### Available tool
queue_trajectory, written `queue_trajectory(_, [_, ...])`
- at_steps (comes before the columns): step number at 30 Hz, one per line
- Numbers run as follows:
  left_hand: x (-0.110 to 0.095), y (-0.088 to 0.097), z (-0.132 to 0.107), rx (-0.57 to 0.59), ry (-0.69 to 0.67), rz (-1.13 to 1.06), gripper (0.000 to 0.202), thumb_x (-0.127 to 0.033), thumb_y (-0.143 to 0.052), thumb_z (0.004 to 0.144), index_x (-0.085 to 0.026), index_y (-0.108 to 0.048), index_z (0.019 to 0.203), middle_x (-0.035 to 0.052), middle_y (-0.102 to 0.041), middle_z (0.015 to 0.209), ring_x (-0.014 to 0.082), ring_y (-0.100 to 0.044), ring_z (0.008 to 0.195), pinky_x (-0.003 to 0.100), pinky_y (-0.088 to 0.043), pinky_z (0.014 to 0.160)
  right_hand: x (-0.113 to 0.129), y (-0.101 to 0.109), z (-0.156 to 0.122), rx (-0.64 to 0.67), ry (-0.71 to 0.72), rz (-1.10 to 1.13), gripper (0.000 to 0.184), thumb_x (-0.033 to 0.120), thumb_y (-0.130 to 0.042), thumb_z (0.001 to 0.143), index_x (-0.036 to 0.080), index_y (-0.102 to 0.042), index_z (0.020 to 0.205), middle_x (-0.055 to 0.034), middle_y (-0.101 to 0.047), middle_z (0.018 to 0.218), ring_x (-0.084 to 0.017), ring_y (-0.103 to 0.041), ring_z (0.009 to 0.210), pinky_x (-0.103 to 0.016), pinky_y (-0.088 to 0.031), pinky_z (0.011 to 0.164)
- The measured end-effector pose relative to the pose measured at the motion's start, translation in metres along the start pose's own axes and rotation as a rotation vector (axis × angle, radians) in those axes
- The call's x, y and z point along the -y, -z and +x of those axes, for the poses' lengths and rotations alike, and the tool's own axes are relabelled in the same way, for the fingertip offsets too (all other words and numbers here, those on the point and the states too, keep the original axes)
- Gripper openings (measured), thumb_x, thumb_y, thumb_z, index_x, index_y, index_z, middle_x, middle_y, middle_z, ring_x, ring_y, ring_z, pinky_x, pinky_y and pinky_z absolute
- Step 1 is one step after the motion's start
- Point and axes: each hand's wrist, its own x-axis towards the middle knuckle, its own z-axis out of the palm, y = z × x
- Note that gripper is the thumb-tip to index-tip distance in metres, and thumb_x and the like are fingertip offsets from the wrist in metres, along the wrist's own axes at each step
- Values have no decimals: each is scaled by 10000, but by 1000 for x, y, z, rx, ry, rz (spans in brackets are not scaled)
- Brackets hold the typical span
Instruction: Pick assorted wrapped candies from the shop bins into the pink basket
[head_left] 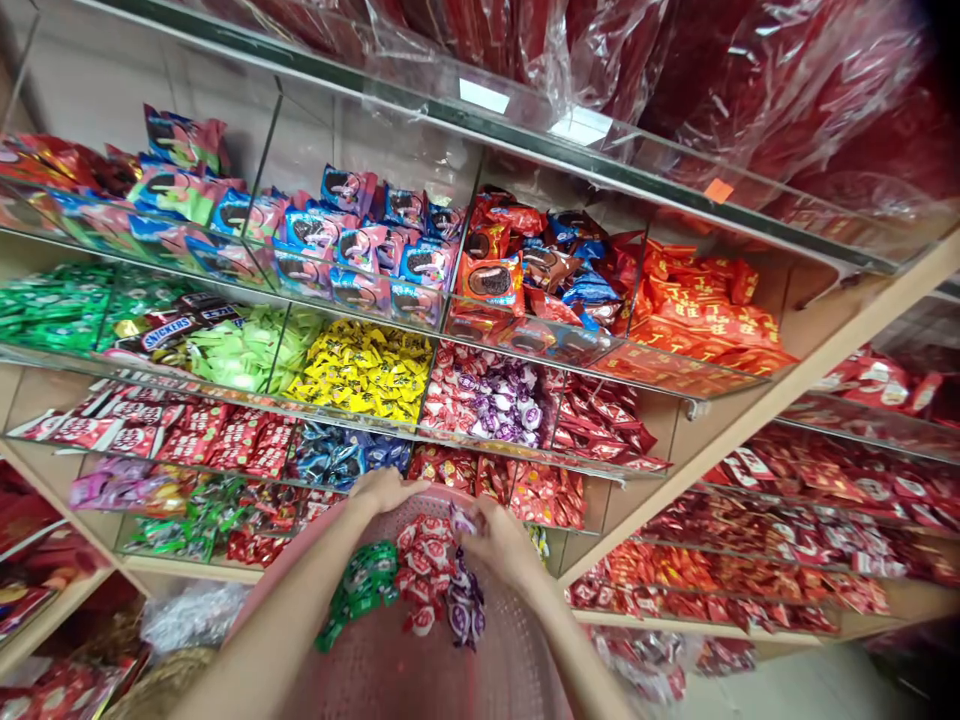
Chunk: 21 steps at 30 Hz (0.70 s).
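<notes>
A pink perforated plastic basket (517,660) is in front of me, below the shelves. My left hand (384,492) grips its far rim, fingers closed over the edge. Inside lie green-wrapped candies (364,590) at the left, red-and-white wrapped candies (424,570) in the middle and purple-and-white wrapped candies (466,605) at the right. Over the basket's right side, my right hand (499,540) has its fingers curled round a purple-wrapped candy (461,518); part of that grip is hidden. The basket's near part is blurred.
Glass-fronted shelves hold yellow candies (364,370), purple-and-white candies (510,400) in a bin, cookie packets (330,240) and orange-red packets (701,310). A slanting wooden divider (750,420) stands at the right. Red bags in clear plastic (600,50) lie on top.
</notes>
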Motion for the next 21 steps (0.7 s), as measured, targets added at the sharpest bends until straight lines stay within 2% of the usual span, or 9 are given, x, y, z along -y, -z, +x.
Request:
queue_trajectory(3, [0,1,-1,-1,-7,7,816,-811,-242,597,-183,-695,854,161,-677,977,331,-605,935,389,-462,764,-26,-34,-6,89,-143,-152,143,284,-546,706,179,-597,787,-46,-645,790,-173,-578,753,-235,-360,631])
queue_trajectory(7, [1,0,0,5,-14,8,813,-805,-237,602,-182,-691,861,165,-675,979,332,-606,930,401,-463,764,-37,-53,-11,157,-254,-292,222,225,-553,697,159,-630,895,-120,-662,922,-239,-605,889,-282,-412,701])
queue_trajectory(12, [0,0,1,6,-7,24,814,-800,-246,604,-181,-689,892,161,-670,1000,332,-599,950,401,-459,784,-36,-58,-15,207,-324,-332,281,195,-515,715,164,-636,966,-128,-667,941,-252,-615,913,-300,-452,726])
queue_trajectory(16, [0,0,0,3,-12,26,817,-799,-241,611,-176,-692,885,160,-670,1002,331,-598,956,398,-459,785,-38,-64,-16,243,-326,-326,293,205,-495,729,165,-635,984,-121,-668,948,-249,-612,927,-308,-455,741])
queue_trajectory(19, [-1,0,-1,-9,-7,18,829,-805,-234,607,-171,-693,878,165,-665,1010,334,-594,963,398,-457,786,-36,-63,-15,180,-291,-351,276,245,-476,767,147,-633,971,-139,-664,948,-258,-614,910,-318,-450,730])
queue_trajectory(21, [-1,0,-2,-14,2,13,845,-811,-232,602,-162,-690,890,171,-662,1015,337,-590,971,400,-456,790,-29,-52,-14,131,-245,-365,263,274,-468,786,139,-631,942,-147,-660,941,-262,-613,900,-319,-438,720])
